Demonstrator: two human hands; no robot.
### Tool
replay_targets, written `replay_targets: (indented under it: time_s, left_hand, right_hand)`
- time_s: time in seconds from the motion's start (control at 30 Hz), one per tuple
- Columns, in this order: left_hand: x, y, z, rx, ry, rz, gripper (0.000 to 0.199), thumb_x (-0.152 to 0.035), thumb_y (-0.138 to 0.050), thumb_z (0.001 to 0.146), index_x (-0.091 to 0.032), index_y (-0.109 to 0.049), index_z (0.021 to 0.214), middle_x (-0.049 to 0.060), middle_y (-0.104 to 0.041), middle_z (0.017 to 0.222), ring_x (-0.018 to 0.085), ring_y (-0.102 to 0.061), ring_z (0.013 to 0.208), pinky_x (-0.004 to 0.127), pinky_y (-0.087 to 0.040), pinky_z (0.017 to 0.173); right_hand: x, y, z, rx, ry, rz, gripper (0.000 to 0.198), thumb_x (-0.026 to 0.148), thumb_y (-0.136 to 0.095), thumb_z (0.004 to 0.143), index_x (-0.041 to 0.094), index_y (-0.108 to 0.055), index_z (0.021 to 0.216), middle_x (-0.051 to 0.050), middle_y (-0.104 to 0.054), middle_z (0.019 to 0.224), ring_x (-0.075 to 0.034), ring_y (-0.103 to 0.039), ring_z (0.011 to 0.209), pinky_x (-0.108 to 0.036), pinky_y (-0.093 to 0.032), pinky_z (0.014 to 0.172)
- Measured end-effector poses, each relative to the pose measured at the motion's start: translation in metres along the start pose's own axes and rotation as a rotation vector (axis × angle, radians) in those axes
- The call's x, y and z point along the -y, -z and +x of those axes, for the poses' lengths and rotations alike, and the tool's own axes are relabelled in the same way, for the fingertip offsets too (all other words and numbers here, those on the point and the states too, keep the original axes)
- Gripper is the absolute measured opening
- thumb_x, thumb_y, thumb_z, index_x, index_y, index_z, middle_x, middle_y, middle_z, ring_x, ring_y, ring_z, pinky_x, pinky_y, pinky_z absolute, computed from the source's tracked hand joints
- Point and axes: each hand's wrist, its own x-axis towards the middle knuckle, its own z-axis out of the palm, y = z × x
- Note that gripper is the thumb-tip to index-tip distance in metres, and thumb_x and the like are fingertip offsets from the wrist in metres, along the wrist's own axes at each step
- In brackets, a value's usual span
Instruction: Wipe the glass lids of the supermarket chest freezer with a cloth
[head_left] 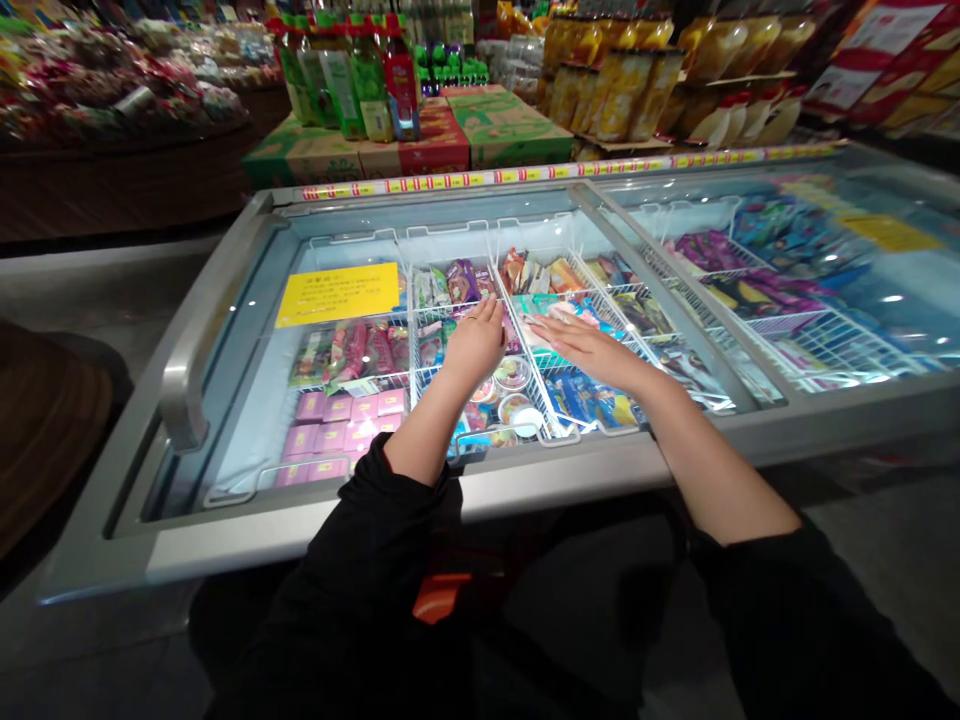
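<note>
My left hand [477, 343] and my right hand [576, 345] are over the glass lid [259, 370] of a chest freezer [555, 482], side by side with a gap between them. The left hand's fingers point away from me, a ring on one of them; nothing shows in it. My right hand lies flat with its fingers stretched toward the left, apparently on the glass, and holds nothing. Under the lid, wire baskets hold wrapped ice creams [589, 400], round tubs [512, 374] and pink boxes [345, 422].
A yellow notice [341, 293] sticks to the lid's left part, near a metal handle [184, 395]. Behind the freezer stand bottles [356, 85] on cartons [510, 120] and jars [622, 95]. At the far left is a candy display [127, 90].
</note>
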Motion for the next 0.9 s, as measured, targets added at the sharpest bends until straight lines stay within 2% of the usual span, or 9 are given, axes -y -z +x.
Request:
replay_targets:
  time_s: [0.1,0.23,0.4,0.57,0.67,0.8,0.9]
  left_hand:
    - [0.0,0.0,0.0,0.01,-0.003,0.003,0.057,-0.019,-0.038,0.109,0.003,-0.039,0.162,0.02,-0.034,0.171,0.027,-0.034,0.161,0.037,-0.025,0.134]
    - [0.0,-0.004,0.003,-0.011,-0.001,-0.019,0.057,-0.017,-0.038,0.107,0.001,-0.041,0.161,0.021,-0.036,0.17,0.028,-0.035,0.16,0.041,-0.027,0.134]
    - [0.0,-0.005,0.003,-0.024,-0.003,-0.02,0.058,-0.017,-0.04,0.106,-0.001,-0.041,0.162,0.021,-0.038,0.17,0.029,-0.035,0.16,0.045,-0.029,0.133]
    - [0.002,-0.001,0.0,-0.005,-0.008,0.0,0.057,-0.019,-0.039,0.108,0.004,-0.04,0.16,0.022,-0.038,0.17,0.028,-0.034,0.161,0.039,-0.027,0.134]
    - [0.004,-0.003,-0.001,-0.015,-0.025,-0.008,0.056,-0.019,-0.039,0.108,0.002,-0.041,0.16,0.021,-0.038,0.17,0.028,-0.035,0.16,0.041,-0.029,0.133]
    - [0.007,-0.007,-0.001,-0.041,-0.03,-0.027,0.055,-0.018,-0.041,0.107,-0.002,-0.044,0.16,0.019,-0.04,0.169,0.028,-0.037,0.16,0.043,-0.031,0.133]
    - [0.008,-0.008,0.0,-0.055,-0.025,-0.035,0.055,-0.017,-0.042,0.107,-0.002,-0.045,0.159,0.019,-0.041,0.169,0.027,-0.036,0.16,0.042,-0.031,0.133]
  right_hand:
    - [-0.008,0.005,-0.016,-0.036,0.0,0.025,0.048,0.051,-0.036,0.109,0.051,-0.054,0.153,0.016,-0.046,0.165,-0.026,-0.028,0.162,-0.062,-0.018,0.134]
    - [-0.013,0.0,-0.017,-0.114,-0.043,-0.012,0.049,0.048,-0.037,0.109,0.046,-0.052,0.157,0.012,-0.044,0.167,-0.027,-0.028,0.162,-0.063,-0.017,0.134]
    - [0.004,-0.007,-0.013,-0.098,-0.059,-0.007,0.049,0.042,-0.039,0.109,0.046,-0.051,0.157,0.013,-0.042,0.168,-0.025,-0.027,0.163,-0.059,-0.019,0.135]
    - [0.016,-0.001,-0.036,-0.044,-0.007,0.074,0.046,0.042,-0.04,0.109,0.046,-0.06,0.15,0.013,-0.05,0.162,-0.025,-0.031,0.161,-0.061,-0.02,0.134]
    - [0.016,-0.002,-0.045,-0.082,-0.026,0.068,0.047,0.042,-0.037,0.11,0.042,-0.062,0.149,0.01,-0.053,0.161,-0.025,-0.035,0.16,-0.061,-0.021,0.134]
    - [0.024,-0.01,-0.037,-0.146,-0.101,-0.045,0.05,0.036,-0.041,0.108,0.036,-0.056,0.156,0.006,-0.046,0.167,-0.028,-0.031,0.161,-0.061,-0.022,0.134]
    - [0.036,-0.014,-0.033,-0.115,-0.1,-0.077,0.053,0.031,-0.045,0.106,0.034,-0.055,0.157,0.006,-0.043,0.168,-0.029,-0.028,0.162,-0.058,-0.024,0.134]
